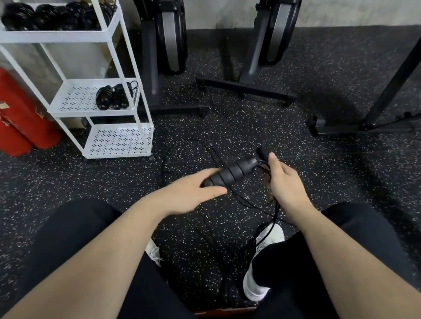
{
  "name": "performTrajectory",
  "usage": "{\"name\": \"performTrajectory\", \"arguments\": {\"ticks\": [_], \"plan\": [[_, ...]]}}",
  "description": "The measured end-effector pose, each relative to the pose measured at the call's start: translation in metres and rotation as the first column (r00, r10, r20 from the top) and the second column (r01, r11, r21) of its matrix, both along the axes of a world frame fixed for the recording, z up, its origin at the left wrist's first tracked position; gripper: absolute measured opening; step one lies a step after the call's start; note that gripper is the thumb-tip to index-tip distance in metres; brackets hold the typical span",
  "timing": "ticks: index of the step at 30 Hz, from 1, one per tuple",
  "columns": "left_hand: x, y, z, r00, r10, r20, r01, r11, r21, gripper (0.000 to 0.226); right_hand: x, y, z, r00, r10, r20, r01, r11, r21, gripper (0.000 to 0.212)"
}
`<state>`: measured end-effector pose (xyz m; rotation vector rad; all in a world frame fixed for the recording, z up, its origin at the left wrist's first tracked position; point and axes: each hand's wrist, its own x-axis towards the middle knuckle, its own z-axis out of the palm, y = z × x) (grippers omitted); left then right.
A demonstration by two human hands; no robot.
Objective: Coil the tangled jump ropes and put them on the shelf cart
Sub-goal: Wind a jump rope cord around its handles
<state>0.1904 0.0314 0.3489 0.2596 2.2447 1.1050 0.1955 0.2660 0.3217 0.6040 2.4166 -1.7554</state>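
Jump rope handle (230, 172) sits in the left hand (190, 193), whose grip clasps it; the right hand (283, 182) grasps the second handle (262, 153) and cord (271, 223).

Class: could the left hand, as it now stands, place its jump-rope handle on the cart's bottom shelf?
Probably yes: the left hand holds the handle, and only bare floor lies before the bottom shelf, though its cord trails tangled.
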Motion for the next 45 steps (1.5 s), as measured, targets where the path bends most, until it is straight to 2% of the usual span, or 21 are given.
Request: {"name": "performTrajectory", "arguments": {"ticks": [3, 5, 8, 10, 13, 15, 16, 18, 20, 21, 23, 25, 27, 29, 32, 35, 38, 42, 45], "plan": [[-0.002, -0.011, -0.004, 0.997, 0.077, 0.015, -0.077, 0.997, 0.029, 0.049, 0.001, -0.003, 0.003, 0.995, 0.098, 0.002, -0.098, 0.994, 0.053, 0.045], [-0.003, -0.015, -0.006, 0.992, 0.129, -0.002, -0.129, 0.991, 0.020, 0.051, 0.002, -0.006, 0.005, 0.991, 0.134, 0.028, -0.134, 0.991, 0.017, 0.040], [-0.006, -0.014, -0.009, 0.970, 0.226, -0.093, -0.227, 0.974, 0.000, 0.058, 0.002, -0.010, 0.009, 0.991, 0.133, 0.005, -0.129, 0.971, -0.203, 0.030], [-0.006, -0.008, -0.011, 0.947, 0.293, -0.132, -0.291, 0.956, 0.030, 0.057, 0.001, -0.013, 0.010, 0.994, 0.107, -0.024, -0.107, 0.911, -0.397, 0.023], [-0.005, 0.002, -0.015, 0.897, 0.433, -0.087, -0.419, 0.896, 0.145, 0.050, 0.000, -0.017, 0.009, 0.999, 0.046, -0.021, -0.050, 0.835, -0.547, 0.024], [-0.005, 0.010, -0.017, 0.858, 0.512, 0.037, -0.505, 0.828, 0.243, 0.041, 0.001, -0.019, 0.009, 1.000, 0.021, -0.006, -0.021, 0.852, -0.523, 0.020], [-0.004, 0.014, -0.018, 0.818, 0.557, 0.139, -0.571, 0.764, 0.301, 0.036, 0.002, -0.020, 0.008, 1.000, 0.031, 0.000, -0.026, 0.867, -0.498, 0.017], [-0.005, 0.020, -0.018, 0.678, 0.630, 0.378, -0.735, 0.571, 0.367, 0.030, 0.004, -0.021, 0.006, 0.994, 0.108, -0.004, -0.096, 0.875, -0.475, 0.017], [-0.006, 0.022, -0.017, 0.536, 0.636, 0.556, -0.844, 0.409, 0.346, 0.029, 0.010, -0.023, 0.007, 0.971, 0.235, -0.042, -0.229, 0.865, -0.447, 0.021], [-0.007, 0.022, -0.017, 0.488, 0.620, 0.614, -0.873, 0.361, 0.329, 0.031, 0.013, -0.025, 0.007, 0.949, 0.309, -0.058, -0.307, 0.869, -0.388, 0.024], [-0.006, 0.021, -0.017, 0.429, 0.597, 0.678, -0.903, 0.304, 0.304, 0.039, 0.021, -0.031, 0.007, 0.880, 0.474, -0.031, -0.473, 0.866, -0.165, 0.033], [-0.004, 0.019, -0.018, 0.394, 0.587, 0.707, -0.919, 0.262, 0.295, 0.046, 0.027, -0.039, 0.008, 0.796, 0.604, 0.050, -0.605, 0.796, 0.025, 0.043], [-0.003, 0.018, -0.019, 0.411, 0.577, 0.706, -0.912, 0.270, 0.310, 0.048, 0.032, -0.049, 0.010, 0.739, 0.671, 0.061, -0.674, 0.736, 0.064, 0.047], [-0.002, 0.018, -0.020, 0.451, 0.576, 0.681, -0.892, 0.310, 0.328, 0.046, 0.036, -0.059, 0.014, 0.724, 0.689, 0.035, -0.690, 0.721, 0.064, 0.047], [-0.004, 0.017, -0.023, 0.454, 0.576, 0.679, -0.890, 0.315, 0.328, 0.022, 0.038, -0.065, 0.015, 0.711, 0.703, 0.016, -0.701, 0.707, 0.099, 0.046], [-0.004, 0.015, -0.024, 0.511, 0.561, 0.652, -0.855, 0.407, 0.320, 0.007, 0.037, -0.059, 0.009, 0.720, 0.694, 0.011, -0.693, 0.718, 0.065, 0.046], [-0.006, 0.013, -0.023, 0.543, 0.587, 0.600, -0.833, 0.462, 0.303, 0.013, 0.035, -0.053, 0.004, 0.750, 0.661, -0.028, -0.660, 0.750, 0.050, 0.042], [-0.008, 0.009, -0.016, 0.568, 0.589, 0.575, -0.811, 0.521, 0.268, 0.013, 0.032, -0.042, 0.002, 0.788, 0.616, -0.002, -0.615, 0.787, 0.053, 0.009], [-0.010, 0.001, -0.012, 0.571, 0.572, 0.589, -0.800, 0.549, 0.242, 0.011, 0.030, -0.031, 0.005, 0.770, 0.638, 0.023, -0.638, 0.768, 0.057, 0.022]]}}
